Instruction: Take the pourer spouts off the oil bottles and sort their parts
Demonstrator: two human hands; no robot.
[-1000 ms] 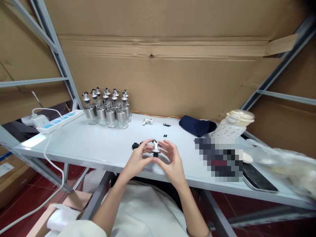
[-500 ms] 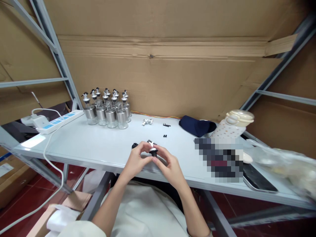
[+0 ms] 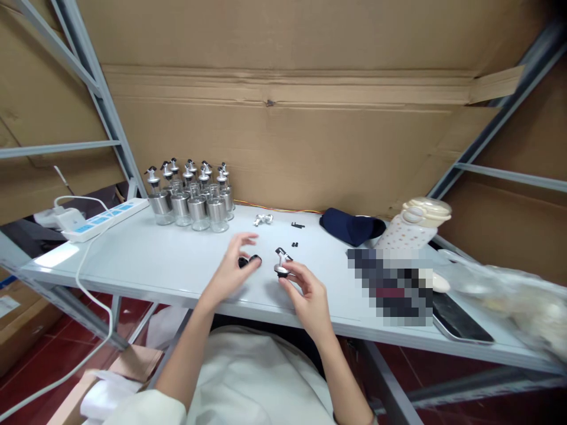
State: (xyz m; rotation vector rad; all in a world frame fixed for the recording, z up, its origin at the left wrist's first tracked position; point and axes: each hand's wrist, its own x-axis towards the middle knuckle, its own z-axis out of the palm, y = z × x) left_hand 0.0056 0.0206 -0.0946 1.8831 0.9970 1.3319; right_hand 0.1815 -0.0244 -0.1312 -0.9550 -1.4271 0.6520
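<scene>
My right hand (image 3: 310, 295) pinches a pour spout (image 3: 282, 264) between thumb and fingertips, just above the table's front part. The spout has a silver body, a black flap on top and a black ring underneath; its lower end is partly hidden by my fingers. To its left, my left hand (image 3: 230, 273) is open, thumb and fingers spread around small black parts (image 3: 255, 259). These parts seem to lie on the table, though whether my thumb touches them I cannot tell.
Several glass bottles with metal sleeves (image 3: 198, 209) stand at the back left, many with spouts. Silver pieces (image 3: 263, 219), black flaps (image 3: 298, 225) and tiny black bits (image 3: 295, 244) lie mid-table. Right are a navy cap (image 3: 349, 227), a dotted bottle (image 3: 410, 230) and a phone (image 3: 463, 316).
My hands have moved apart. The left has let go of the spout and shifted left to the black parts. The right keeps the spout, now slightly farther right and tilted.
</scene>
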